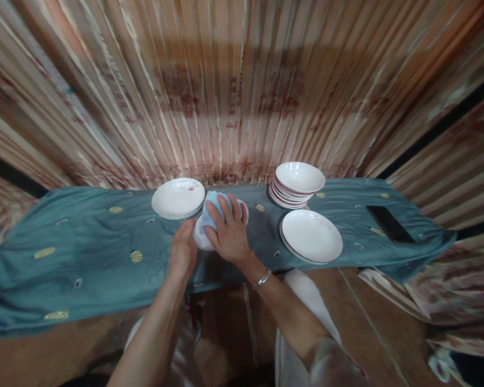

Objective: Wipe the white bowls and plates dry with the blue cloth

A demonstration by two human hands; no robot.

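Observation:
A white dish [204,242], a bowl or plate mostly covered by my hands, is held over the cloth-covered table in front of me. My left hand [183,250] grips its left edge, fingers hidden beneath. Over the dish, my right hand [230,228] presses a light blue cloth [210,217] against its inner face, fingers bent over the cloth. Just beyond my left hand lies a small stack of white plates [177,199], the top one with a red floral print.
To the right stands a tall stack of red-rimmed white bowls [299,178]. Nearer is a stack of white plates [312,236]. A black phone [390,224] lies farther right on the green tablecloth [105,242]. A patterned curtain [234,97] hangs close behind the table.

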